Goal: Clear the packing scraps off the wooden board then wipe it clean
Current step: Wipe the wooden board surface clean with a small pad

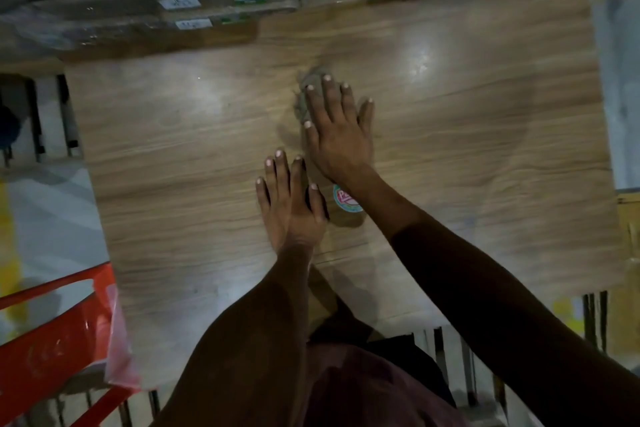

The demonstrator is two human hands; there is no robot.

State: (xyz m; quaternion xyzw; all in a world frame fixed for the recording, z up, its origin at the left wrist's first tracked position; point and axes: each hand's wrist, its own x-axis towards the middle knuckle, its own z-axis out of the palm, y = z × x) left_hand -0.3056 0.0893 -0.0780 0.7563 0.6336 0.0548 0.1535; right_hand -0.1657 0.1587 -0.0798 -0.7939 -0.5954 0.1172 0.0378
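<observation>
Flatly, both grips lie open — right hand (pixel 337 128) pressing a grey cloth (pixel 306 94), left hand (pixel 291 201) on the board (pixel 485 149).

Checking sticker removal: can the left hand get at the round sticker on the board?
Probably yes. The left hand lies flat on the wooden board right beside the round sticker; only the right forearm covers the sticker's edge.

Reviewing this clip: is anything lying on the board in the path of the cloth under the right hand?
Nothing loose shows. The right hand presses a grey cloth flat on the wooden board. Near it are only the left hand, resting flat, and a round sticker stuck to the surface beside the right wrist. No packing scraps are visible on the board.
</observation>
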